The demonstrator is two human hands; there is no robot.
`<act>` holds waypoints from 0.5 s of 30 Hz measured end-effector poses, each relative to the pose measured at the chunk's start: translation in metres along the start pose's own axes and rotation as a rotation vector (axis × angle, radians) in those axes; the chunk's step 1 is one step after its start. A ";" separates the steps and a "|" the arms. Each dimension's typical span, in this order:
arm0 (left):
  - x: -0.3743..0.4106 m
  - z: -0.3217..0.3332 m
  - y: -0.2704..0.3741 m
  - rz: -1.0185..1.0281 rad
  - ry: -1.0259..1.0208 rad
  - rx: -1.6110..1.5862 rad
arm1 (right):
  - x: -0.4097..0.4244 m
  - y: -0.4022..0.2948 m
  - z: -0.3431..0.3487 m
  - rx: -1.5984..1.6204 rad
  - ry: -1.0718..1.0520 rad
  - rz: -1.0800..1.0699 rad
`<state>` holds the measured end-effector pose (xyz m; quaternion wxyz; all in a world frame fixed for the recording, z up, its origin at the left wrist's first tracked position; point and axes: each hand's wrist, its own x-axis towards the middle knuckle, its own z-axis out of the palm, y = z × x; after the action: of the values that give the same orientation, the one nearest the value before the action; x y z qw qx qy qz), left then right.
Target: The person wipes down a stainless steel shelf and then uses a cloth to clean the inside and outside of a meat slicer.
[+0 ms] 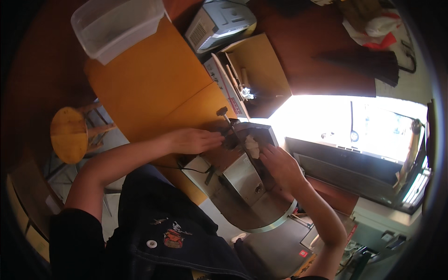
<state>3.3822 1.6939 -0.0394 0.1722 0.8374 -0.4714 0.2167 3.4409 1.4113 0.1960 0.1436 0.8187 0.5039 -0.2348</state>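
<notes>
A stainless steel machine (pixel 242 174) with a rounded end stands before me at the corner of an orange table. A rod topped by a dark knob (pixel 222 111) rises from its far side. My left hand (pixel 196 141) reaches in from the left, fingers stretched and close together. Its fingertips are by a dark part near the rod; whether they grip anything is hidden. On the other side, my right hand (pixel 281 166) has a crumpled whitish cloth or tissue (pixel 252 147) at its fingertips, against the machine's metal face. A black cable (pixel 189 170) runs to the machine's near side.
A translucent plastic tub (pixel 117 47) sits on the orange table's (pixel 147 84) far end. Beyond the table are an open cardboard box (pixel 264 70) and a grey appliance (pixel 222 24). A wooden stool (pixel 69 135) stands left. A bright window opening (pixel 325 119) lies to the right.
</notes>
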 end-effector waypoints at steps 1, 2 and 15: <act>0.006 0.008 -0.004 0.047 -0.045 -0.007 | -0.007 -0.008 -0.003 0.044 0.019 0.076; 0.010 0.015 -0.008 0.089 -0.091 -0.011 | -0.012 -0.013 0.000 0.235 0.013 0.204; -0.005 0.031 -0.019 0.177 -0.202 0.084 | 0.076 -0.002 0.091 1.163 0.010 0.552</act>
<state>3.4021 1.6915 -0.0697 0.0688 0.8164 -0.5490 0.1655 3.4466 1.4268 0.0782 -0.2711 0.8635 0.0656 -0.4203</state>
